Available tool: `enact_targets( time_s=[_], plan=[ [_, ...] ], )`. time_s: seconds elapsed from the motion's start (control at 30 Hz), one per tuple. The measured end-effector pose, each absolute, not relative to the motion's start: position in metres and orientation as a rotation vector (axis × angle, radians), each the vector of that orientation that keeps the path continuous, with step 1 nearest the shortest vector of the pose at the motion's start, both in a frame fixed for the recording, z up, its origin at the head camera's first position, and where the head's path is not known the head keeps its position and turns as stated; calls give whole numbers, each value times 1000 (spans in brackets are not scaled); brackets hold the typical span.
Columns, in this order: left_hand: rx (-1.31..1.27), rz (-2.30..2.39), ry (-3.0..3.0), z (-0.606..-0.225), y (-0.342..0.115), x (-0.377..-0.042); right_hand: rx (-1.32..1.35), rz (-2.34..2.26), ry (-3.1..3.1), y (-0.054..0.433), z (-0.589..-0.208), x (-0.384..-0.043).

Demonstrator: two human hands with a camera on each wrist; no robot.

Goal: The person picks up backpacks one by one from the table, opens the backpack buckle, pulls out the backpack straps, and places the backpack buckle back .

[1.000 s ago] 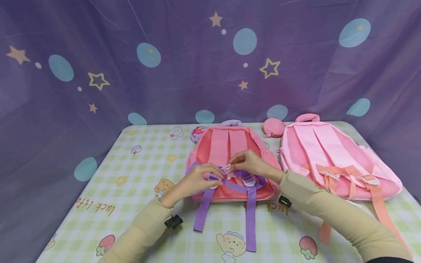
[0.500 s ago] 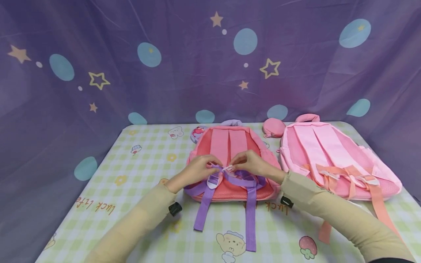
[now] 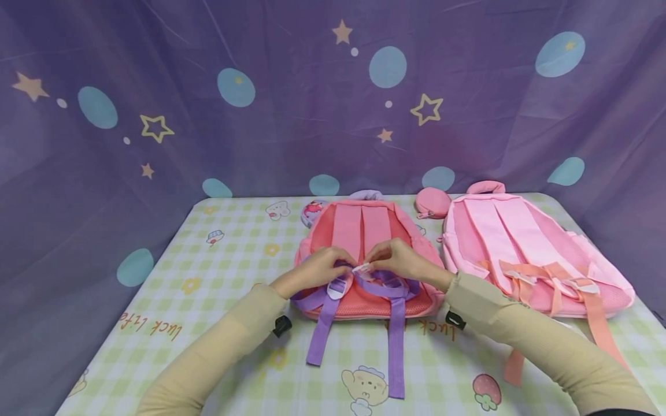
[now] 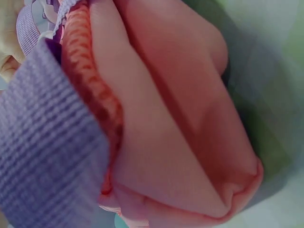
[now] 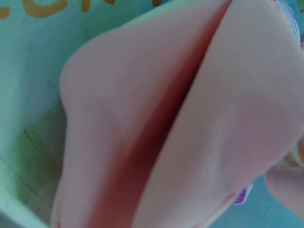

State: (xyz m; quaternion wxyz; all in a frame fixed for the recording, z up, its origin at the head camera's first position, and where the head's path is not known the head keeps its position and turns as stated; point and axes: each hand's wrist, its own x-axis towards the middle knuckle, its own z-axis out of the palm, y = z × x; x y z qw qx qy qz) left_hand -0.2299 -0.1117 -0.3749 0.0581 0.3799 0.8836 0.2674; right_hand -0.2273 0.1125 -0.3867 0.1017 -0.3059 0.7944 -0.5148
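A coral-pink backpack (image 3: 346,222) lies with its padded shoulder straps facing up. Above its lower part, my right hand (image 3: 399,260) pinches a white plastic buckle (image 3: 361,268) between thumb and fingers. Close on the left of the buckle, my left hand (image 3: 319,268) pinches a purple strap; its fingers hide most of what lies between them. Two purple webbing tails (image 3: 396,346) hang toward the front, one below a white adjuster (image 3: 336,288). In the left wrist view purple webbing (image 4: 42,142) crosses before the bag's side; the right wrist view mostly shows a pink side pocket (image 5: 190,123).
A lighter pink backpack (image 3: 512,222) with orange straps (image 3: 598,318) lies to the right. A round pink pouch (image 3: 433,202) sits between the bags, and a lilac one (image 3: 312,212) at the far left corner. A checked cloth (image 3: 229,260) covers the table; a purple curtain (image 3: 291,150) hangs behind.
My left hand has moved right and slightly up, drawing the purple strap up to the white buckle and uncovering the left adjuster. My right hand has stayed nearly still.
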Motion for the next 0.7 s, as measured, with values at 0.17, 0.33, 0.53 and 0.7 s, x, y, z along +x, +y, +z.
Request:
enact_targets(
  time_s=[0.17, 0.33, 0.53, 0.7],
  plan=[
    [1144, 819, 2683, -376, -110, -230, -912, -1533, 2314, 113, -388, -228],
    [1163, 836, 2690, -377, -110, -231, -922, -1529, 2304, 113, -389, -229],
    [1204, 841, 2705, -378, -108, -234, -921, -1519, 2303, 113, -389, -228],
    [1201, 844, 2723, -378, -107, -236, -910, -1498, 2300, 113, -387, -226]
  ],
)
